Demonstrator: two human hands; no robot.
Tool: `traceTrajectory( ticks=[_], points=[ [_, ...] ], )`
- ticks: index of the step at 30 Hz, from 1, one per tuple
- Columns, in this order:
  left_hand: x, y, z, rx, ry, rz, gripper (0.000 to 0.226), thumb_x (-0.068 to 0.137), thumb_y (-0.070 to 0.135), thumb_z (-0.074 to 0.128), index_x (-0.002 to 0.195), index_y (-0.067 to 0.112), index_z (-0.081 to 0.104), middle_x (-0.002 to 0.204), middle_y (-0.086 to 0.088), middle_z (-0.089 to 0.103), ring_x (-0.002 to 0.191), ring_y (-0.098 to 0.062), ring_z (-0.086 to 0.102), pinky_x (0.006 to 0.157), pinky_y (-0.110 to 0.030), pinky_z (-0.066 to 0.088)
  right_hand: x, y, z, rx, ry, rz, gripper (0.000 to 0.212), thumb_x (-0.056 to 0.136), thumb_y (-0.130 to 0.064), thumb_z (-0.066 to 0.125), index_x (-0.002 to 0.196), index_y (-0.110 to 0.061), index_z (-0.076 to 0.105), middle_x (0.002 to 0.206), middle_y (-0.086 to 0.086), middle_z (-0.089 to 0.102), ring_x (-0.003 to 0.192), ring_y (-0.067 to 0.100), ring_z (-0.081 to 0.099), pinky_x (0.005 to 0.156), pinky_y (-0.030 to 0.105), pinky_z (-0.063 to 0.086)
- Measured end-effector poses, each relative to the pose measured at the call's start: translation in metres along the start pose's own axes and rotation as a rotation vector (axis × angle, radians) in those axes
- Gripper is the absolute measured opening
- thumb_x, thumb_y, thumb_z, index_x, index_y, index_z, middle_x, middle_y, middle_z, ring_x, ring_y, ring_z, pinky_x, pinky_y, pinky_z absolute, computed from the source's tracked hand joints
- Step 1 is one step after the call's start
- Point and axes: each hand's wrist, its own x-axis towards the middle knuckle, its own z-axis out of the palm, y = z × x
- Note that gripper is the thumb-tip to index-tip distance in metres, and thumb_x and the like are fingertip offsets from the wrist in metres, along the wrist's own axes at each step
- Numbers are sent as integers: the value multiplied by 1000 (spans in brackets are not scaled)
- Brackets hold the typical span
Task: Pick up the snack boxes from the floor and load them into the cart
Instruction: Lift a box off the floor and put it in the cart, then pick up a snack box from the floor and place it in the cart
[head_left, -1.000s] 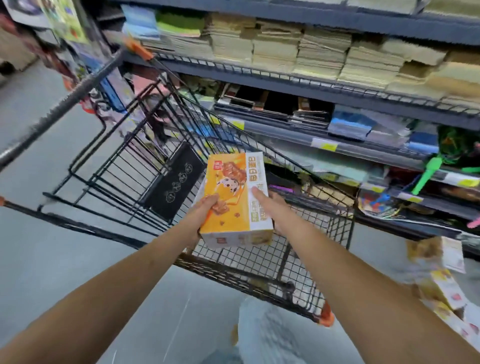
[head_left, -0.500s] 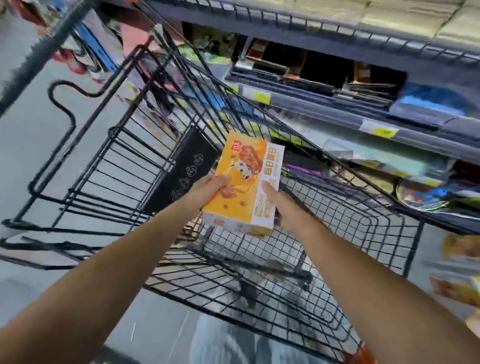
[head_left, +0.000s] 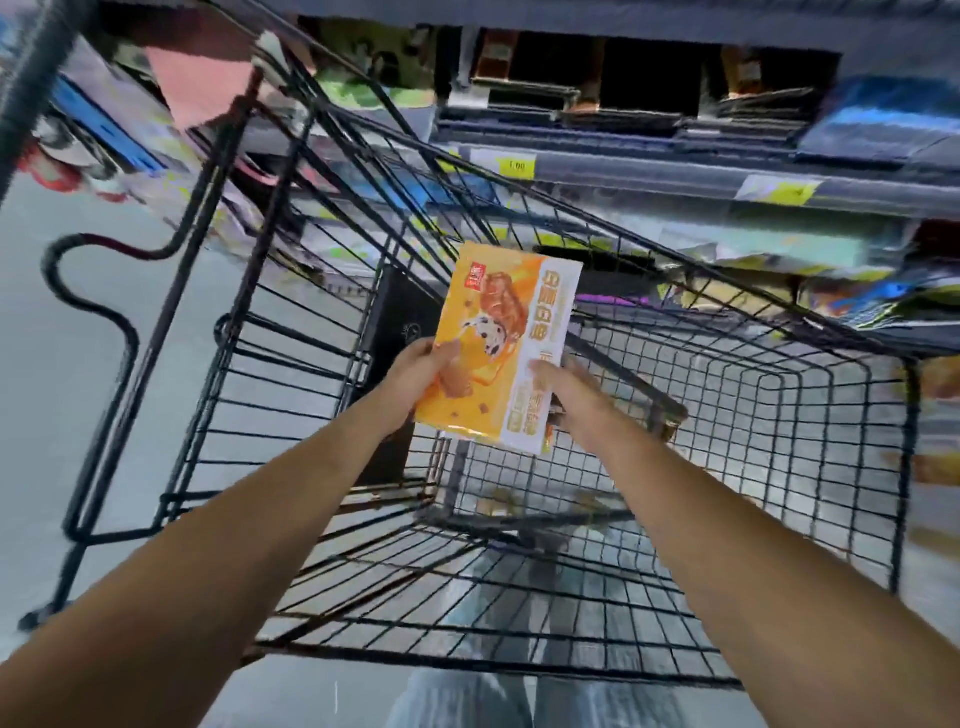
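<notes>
Snack box (head_left: 501, 348), orange and white, at frame centre above the wire basket of the shopping cart (head_left: 779, 415). Left hand (head_left: 415, 371) grips its left edge, right hand (head_left: 563, 387) its right; long axis points away toward upper frame, both hands equally near.

Flat, cool indoor light falls evenly, with only faint shadows, and the box (head_left: 498, 353) at centre is fairly sharp. Motion blur smears the shelves (head_left: 727, 171) and the cart (head_left: 779, 395) wires toward the edges. The wide lens bows the bars at left.
</notes>
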Motion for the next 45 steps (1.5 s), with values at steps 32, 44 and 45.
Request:
traceTrajectory(
  ticks=[32, 44, 45],
  points=[
    [-301, -48, 455, 452, -348, 585, 14, 93, 10, 49, 98, 20, 57, 92, -3, 55, 80, -15, 48, 58, -16, 36, -303, 203, -392, 408, 407, -252, 7, 95, -19, 53, 89, -18, 57, 81, 0, 66, 72, 13, 60, 65, 26, 42],
    [-411, -99, 641, 643, -677, 531, 23, 91, 10, 52, 74, 25, 47, 91, -4, 51, 90, -15, 48, 63, -25, 32, -391, 315, -561, 641, 627, -206, 13, 95, -25, 52, 99, -16, 60, 95, 4, 67, 93, 22, 62, 85, 34, 47],
    [-414, -100, 657, 646, -690, 520, 14, 91, 11, 54, 84, 23, 53, 96, -4, 54, 94, -15, 50, 69, -26, 36, -392, 320, -575, 652, 633, -202, 11, 94, -26, 54, 94, -18, 61, 95, 3, 68, 92, 22, 63, 86, 34, 47]
  ],
)
